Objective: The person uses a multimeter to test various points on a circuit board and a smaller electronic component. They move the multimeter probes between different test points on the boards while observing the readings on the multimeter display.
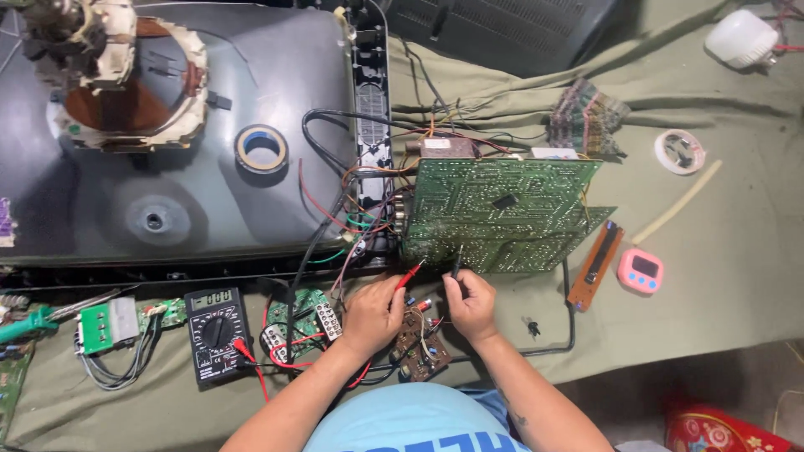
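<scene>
In the middle of the frame, the left hand (373, 311) pinches the red probe (409, 274) and the right hand (471, 303) the black probe (456, 261), tips apparently touching the lower edge of the green circuit board (502, 213), so the multimeter (216, 331) at lower left can read.

glossy green circuit board (502, 213), matt olive cloth (729, 234)

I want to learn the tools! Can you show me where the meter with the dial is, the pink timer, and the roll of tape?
Black meter (216, 333), head view, on its round dial.
Pink timer (641, 270), head view, on its dark screen.
Tape roll (261, 148), head view, on the roll's ring.
</scene>
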